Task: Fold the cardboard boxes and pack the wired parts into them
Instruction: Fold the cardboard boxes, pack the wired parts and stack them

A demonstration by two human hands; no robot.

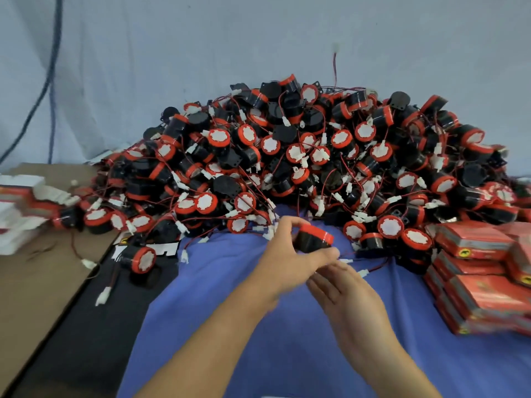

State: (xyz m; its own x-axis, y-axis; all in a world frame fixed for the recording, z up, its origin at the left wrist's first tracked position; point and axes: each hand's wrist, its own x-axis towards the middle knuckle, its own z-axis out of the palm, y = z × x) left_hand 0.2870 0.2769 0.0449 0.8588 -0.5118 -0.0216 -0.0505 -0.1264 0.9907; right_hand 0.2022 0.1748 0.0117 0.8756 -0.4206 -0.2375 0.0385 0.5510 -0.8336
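One part [313,239], a black cylinder with a red rim, is in the left hand [287,254], just above the blue cloth [258,326] at the front edge of the pile [287,156]. The thumb and the curled fingers grip it from both sides. Its red wire goes to the right to one white plug [363,272]. The right hand [342,291] is just below, with the fingers nearly straight and holding nothing. It is blurred, so I cannot tell if it touches the wire.

The pile has too many parts to count. One more part [140,258] lies apart on the left. Red boxes [482,282] are stacked on the right, several of them, cut off by the edge. On the left, a blurred stack of flat boxes [20,208] lies on brown cardboard [43,282].
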